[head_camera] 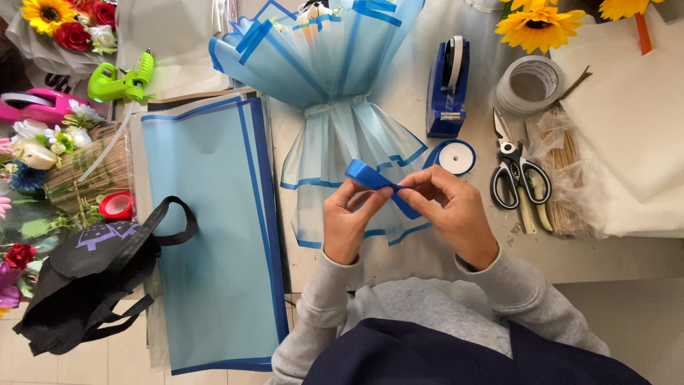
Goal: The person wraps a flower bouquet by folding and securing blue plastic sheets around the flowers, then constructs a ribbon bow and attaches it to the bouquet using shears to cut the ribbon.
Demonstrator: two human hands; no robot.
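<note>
Grey sleeves lead to 2 hands just below the wrapped bouquet (335,78): the left hand (347,221) pinches a loop of blue ribbon (374,178), the right hand (449,210) grips its tail. Bow-shaping looks underway; cinching the centre likely calls for steady pinching. Right of the bouquet on the surface (605,253) stand a blue tape dispenser (447,89), ribbon spool (456,157) and scissors (519,175).

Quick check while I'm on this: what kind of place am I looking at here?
Most likely a florist's workbench. Both hands, left hand and right hand, fold a blue ribbon over a bouquet wrapped in blue paper, with sunflowers, scissors and a tape dispenser nearby.
</note>
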